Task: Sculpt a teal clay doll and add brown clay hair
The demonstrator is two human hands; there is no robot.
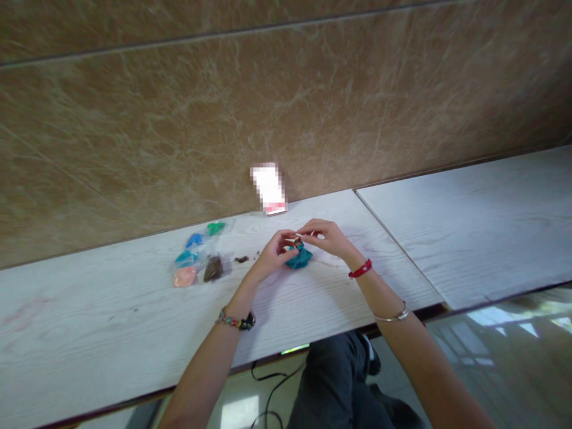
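A lump of teal modelling clay (301, 258) lies on the white table between my hands, its lower edge spread in uneven folds. On top of it sits a small brown piece (298, 242), partly covered by fingers. My left hand (273, 252) curls around the left side of the lump, thumb against the teal clay and fingers by the brown piece. From the right, my right hand (328, 236) reaches over with its fingertips pinched together just above the brown piece. Something thin and pale shows at those fingertips, too small to name.
Left of my hands lie clear bags of clay: green (215, 228), blue (195, 240), light blue (186, 257), pink (185, 276) and brown (213, 269). Brown crumbs (242, 259) lie nearby. A blurred-out phone-like screen (270, 187) leans on the marbled wall. A seam (397, 244) crosses the table at right.
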